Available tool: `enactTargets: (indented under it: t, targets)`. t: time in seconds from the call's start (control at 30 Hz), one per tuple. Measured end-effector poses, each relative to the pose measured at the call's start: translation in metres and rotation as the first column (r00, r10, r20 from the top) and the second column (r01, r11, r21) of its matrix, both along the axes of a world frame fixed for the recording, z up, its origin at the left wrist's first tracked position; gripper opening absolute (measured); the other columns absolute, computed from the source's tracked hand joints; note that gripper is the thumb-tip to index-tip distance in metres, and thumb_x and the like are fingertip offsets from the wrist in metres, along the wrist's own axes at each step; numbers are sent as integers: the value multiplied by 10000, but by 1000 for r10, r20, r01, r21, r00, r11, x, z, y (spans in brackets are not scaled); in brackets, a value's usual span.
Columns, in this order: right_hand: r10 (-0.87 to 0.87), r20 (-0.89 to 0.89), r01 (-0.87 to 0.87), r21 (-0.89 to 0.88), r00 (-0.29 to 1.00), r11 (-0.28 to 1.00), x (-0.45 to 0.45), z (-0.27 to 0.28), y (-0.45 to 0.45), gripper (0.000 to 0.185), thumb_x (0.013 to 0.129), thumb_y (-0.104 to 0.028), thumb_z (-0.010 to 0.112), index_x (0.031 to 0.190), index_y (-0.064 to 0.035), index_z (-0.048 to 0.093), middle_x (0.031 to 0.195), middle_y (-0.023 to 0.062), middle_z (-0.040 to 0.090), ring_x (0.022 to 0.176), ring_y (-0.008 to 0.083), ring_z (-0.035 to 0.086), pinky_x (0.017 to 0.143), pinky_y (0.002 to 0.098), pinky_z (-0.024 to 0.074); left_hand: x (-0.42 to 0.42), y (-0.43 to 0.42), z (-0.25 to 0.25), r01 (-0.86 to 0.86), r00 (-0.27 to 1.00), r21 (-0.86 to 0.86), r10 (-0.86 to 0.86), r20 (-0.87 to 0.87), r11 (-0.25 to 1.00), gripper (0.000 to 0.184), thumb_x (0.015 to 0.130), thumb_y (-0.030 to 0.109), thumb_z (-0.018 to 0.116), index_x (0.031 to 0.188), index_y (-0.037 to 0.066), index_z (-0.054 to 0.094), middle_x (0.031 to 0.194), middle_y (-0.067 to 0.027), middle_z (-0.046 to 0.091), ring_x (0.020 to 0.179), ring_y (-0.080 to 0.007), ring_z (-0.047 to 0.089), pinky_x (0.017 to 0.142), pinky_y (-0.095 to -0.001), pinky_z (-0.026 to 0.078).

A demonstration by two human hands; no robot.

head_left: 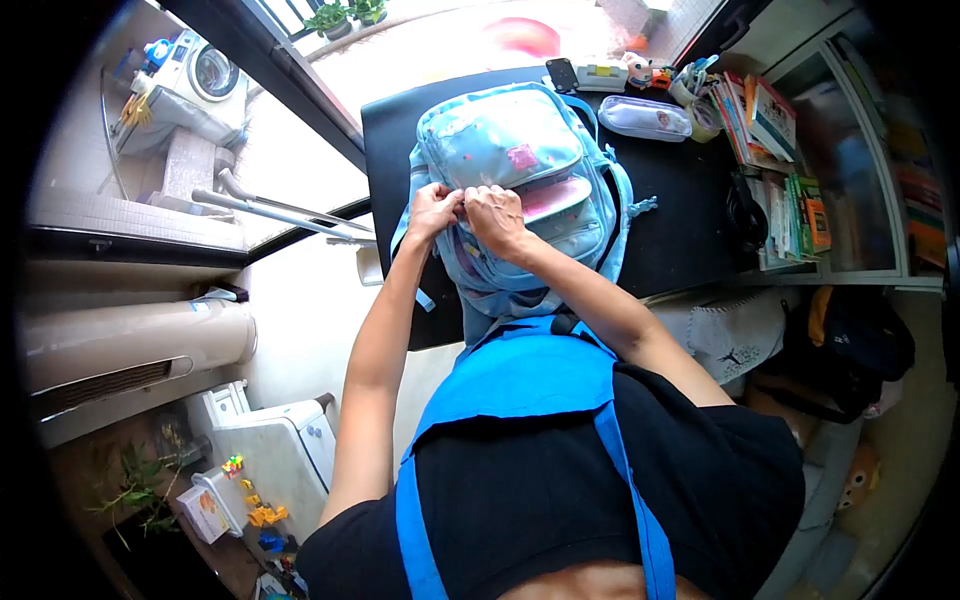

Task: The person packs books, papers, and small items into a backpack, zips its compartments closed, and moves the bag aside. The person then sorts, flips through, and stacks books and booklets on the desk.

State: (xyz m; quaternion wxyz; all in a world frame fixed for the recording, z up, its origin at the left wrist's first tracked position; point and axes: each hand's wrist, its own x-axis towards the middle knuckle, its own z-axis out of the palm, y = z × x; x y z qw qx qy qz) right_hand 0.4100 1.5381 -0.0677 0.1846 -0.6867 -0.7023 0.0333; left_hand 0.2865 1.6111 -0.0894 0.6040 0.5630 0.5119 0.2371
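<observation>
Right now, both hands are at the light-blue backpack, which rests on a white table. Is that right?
Not quite: the table is black, not white, as the head view shows. The left hand and right hand are at the light-blue backpack, which rests on it.

a home, with a washing machine (204,82), books (772,122) and potted plants (329,19).

A bright blue apron (520,370) with straps (415,530) overlies a black short-sleeved top (525,480).
</observation>
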Motion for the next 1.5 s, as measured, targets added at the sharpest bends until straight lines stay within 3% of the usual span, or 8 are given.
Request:
enactTargets:
  t: [0.17,0.33,0.53,0.87,1.0,1.2,1.37,1.5]
  targets:
    - [86,63,-78,-128,994,989,32,23,-7,88,798,-106,547,839,-50,600,834,155,652,814,289,658,666,395,516,-10,14,-13,-269,962,119,274,-21,956,115,752,105,616,720,-5,614,609,-64,613,456,-97,557,424,-227,460]
    - [92,-127,-112,-159,988,981,44,22,-3,135,777,-129,570,857,-22,593,763,198,634,757,361,643,661,436,504,1,-8,28,80,992,-234,-101,-78,969,451,836,469,627,776,22,607,597,-24,592,395,-55,502,359,-168,368]
    - [54,-276,-68,-41,960,997,29,-6,-5,127,776,-133,551,816,-12,557,777,193,621,758,363,617,660,462,484,18,-5,-4,40,999,-163,-42,-8,986,318,869,318,615,740,30,576,568,-11,541,414,-65,462,376,-211,339]
    - [98,132,-81,-129,986,988,91,11,-13,98,791,-71,526,849,-53,603,840,131,652,815,255,652,678,370,516,20,-4,-9,-165,952,270,225,-210,949,215,747,180,598,629,3,625,526,-48,588,483,-95,531,490,-257,418]
    - [77,219,-55,-103,973,993,160,13,-22,110,814,-71,511,873,-78,603,821,101,649,797,227,649,653,373,505,-18,13,-22,-242,955,235,274,-112,941,173,806,129,601,665,30,606,541,17,531,456,-46,456,418,-211,338]
    - [47,410,-32,-43,911,999,209,12,29,118,846,-125,494,876,-125,609,834,66,655,768,230,664,601,389,476,-8,10,-9,8,922,360,133,-364,933,200,794,180,591,712,-2,595,569,-66,575,514,-121,550,544,-304,448]
    - [-135,47,134,38,990,990,216,1,40,264,831,-217,590,1059,-86,595,995,142,621,849,310,638,729,414,508,-14,1,-4,-196,961,199,229,-157,960,365,833,345,647,740,-4,590,565,-58,554,522,-108,528,522,-265,428]
    - [-214,-184,231,81,959,969,232,-16,15,373,822,-186,616,1166,-56,555,1062,170,604,817,312,637,761,389,504,0,-54,41,121,908,830,277,-315,545,259,847,302,636,841,46,592,782,-83,600,690,-189,586,616,-307,457]
